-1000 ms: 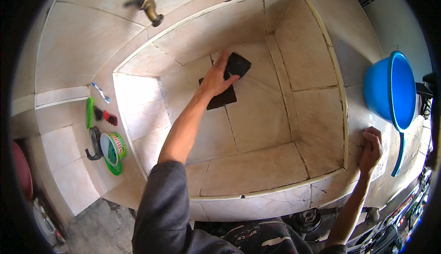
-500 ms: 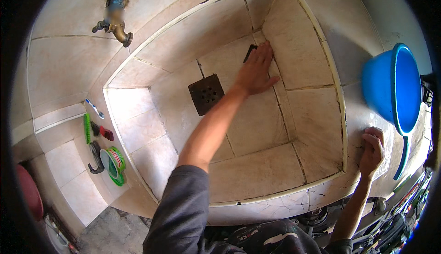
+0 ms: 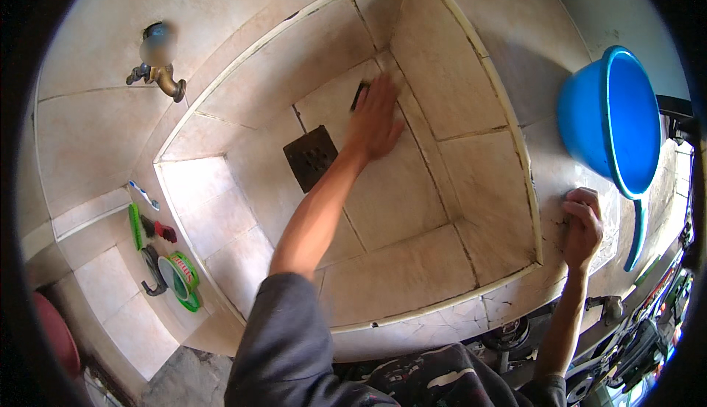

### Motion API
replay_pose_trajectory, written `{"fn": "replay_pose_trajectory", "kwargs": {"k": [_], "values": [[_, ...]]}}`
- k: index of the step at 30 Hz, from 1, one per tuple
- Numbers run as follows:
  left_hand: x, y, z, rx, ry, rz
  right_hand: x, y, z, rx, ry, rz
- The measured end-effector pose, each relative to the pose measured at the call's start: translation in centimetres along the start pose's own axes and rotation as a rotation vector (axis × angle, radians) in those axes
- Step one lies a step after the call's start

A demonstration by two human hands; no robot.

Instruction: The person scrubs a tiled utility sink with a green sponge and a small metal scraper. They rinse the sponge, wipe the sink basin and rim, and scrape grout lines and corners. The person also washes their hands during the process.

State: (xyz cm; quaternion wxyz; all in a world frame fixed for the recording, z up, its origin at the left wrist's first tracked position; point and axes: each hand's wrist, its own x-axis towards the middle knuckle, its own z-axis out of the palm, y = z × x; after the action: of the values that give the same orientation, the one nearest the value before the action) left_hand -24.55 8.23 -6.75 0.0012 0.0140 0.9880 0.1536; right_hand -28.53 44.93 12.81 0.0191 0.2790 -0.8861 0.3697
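My left hand (image 3: 373, 121) reaches into a beige tiled basin (image 3: 401, 193), palm down over a black block (image 3: 360, 96) whose edge shows beside the fingers. The hand is blurred at the fingertips, with the thumb out to the right; most of the block is hidden under it, so its exact kind cannot be made out. A dark square drain cover (image 3: 309, 158) with holes lies to the left of the wrist. My right hand (image 3: 582, 227) rests on the right ledge with its fingers curled in, below a blue dipper (image 3: 585, 127) with a long handle. Nothing shows in that hand.
A brass tap (image 3: 162, 77) juts from the wall at upper left. Along the left ledge sit a toothbrush (image 3: 144, 194), a green brush (image 3: 135, 227), a red brush (image 3: 166, 232), a black hook-shaped piece (image 3: 153, 269) and a green-rimmed tub (image 3: 181, 278). Clutter fills the lower right.
My left hand and the black block have shifted left across the basin floor, away from the right wall. The whole view has also shifted slightly. My right hand stays on the ledge.
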Motion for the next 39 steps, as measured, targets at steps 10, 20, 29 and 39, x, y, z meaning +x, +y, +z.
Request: {"fn": "replay_pose_trajectory", "kwargs": {"k": [10,20,29,39], "values": [[0.3,4.2,-3.8,-0.017,-0.005,-0.166,0.3,0.1,0.0,0.019,0.000,-0.044],[-3.5,8.7,-2.7,-0.200,-0.220,-0.172,0.3,0.1,-0.3,0.029,-0.020,-0.051],[-3.1,10.3,-2.4,-0.210,-0.208,-0.153,0.4,0.4,-0.4,0.073,-0.030,-0.073],[-7.8,10.4,-3.0,-0.206,-0.466,-0.040,0.8,0.3,-1.1,0.132,-0.121,-0.124]]}}
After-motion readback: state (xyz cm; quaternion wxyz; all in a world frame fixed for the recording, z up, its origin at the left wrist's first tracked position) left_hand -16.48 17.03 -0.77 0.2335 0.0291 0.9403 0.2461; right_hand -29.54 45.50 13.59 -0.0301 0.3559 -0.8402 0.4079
